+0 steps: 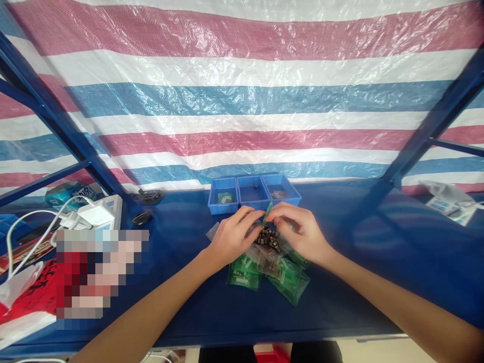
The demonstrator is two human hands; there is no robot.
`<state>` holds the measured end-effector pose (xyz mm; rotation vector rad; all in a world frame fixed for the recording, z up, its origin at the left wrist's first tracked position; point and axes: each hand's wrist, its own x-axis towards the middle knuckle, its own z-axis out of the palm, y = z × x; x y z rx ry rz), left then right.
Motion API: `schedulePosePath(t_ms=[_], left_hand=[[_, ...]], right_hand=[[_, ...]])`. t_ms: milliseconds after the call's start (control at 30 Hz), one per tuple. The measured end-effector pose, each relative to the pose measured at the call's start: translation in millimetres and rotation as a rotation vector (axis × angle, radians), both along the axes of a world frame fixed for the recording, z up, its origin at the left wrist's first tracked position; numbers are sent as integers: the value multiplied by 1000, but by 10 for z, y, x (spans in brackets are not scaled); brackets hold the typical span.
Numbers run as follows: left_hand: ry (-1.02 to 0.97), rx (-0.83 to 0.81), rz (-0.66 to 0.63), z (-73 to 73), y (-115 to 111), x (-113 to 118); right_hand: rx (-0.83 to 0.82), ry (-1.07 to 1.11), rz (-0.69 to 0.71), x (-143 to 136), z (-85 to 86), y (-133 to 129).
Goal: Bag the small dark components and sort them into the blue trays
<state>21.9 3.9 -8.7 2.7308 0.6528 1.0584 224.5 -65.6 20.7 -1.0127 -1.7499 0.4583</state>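
My left hand (237,231) and my right hand (298,228) meet above a pile in the middle of the blue table. Between their pinched fingertips is a small green plastic bag (268,212), held upright and partly hidden by the fingers. Under the hands lies a heap of small dark and metallic parts (267,239), which I cannot name more exactly. Green plastic bags with parts inside (291,277) are spread around the heap, nearer to me. Just beyond my fingertips stand three joined blue trays; the left tray (224,207) holds a small green packet.
The middle blue tray (252,202) holds a tiny dark piece, the right tray (293,197) a few small bits. At left are a black mouse (141,218), white chargers with cables (96,214) and a red bag (38,285). Blue frame posts (419,121) flank a striped sheet (242,96).
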Motion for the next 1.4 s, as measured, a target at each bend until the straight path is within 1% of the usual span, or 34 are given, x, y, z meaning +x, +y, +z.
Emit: schedulePosePath(t_ms=[100,200,267,367,433,500,633,700,767,800,867,967,1033,1100,1167,1233,1333,1400], left_hand=[[28,-21,-5,37,-32,3],[52,-95,-50,84,-75,15],[38,-147,-69,100,-89,24],[-31,-169,-40,102,-64,26],[-95,-150,3,116,-13,8],[-165,-113,43,162,55,-32],[-296,-35,91,329,204,-177],[-354,9,146,398,285,-267],[-384,60,219,423,379,-358],[-379,81,257,418,432,-401],[-306,89,319,382,536,-475],[-99,44,398,318,637,-531],[7,35,481,302,637,-522],[23,51,532,308,588,-481],[-5,55,491,317,510,-419],[17,45,379,314,424,-351],[170,76,202,276,308,-255],[276,109,115,240,249,-202]], right_hand=[[-13,5,-1,5,-1,15],[11,11,12,15,-10,42],[20,11,27,18,-20,51],[-24,23,33,12,-39,38],[-64,15,25,4,-51,20],[-92,-6,8,-7,-62,9],[-117,30,-32,-20,-85,26],[-130,64,-49,-18,-104,49],[-149,61,-66,-7,-125,78],[-157,41,-76,2,-134,94],[-167,-22,-105,23,-151,131],[-165,-94,-178,69,-175,196],[-164,-142,-232,111,-203,243],[-159,-265,-257,159,-249,284],[-134,-423,-260,203,-308,314],[-107,-541,-253,232,-366,331],[-107,-614,-213,238,-428,330],[-103,-625,-171,224,-450,319]])
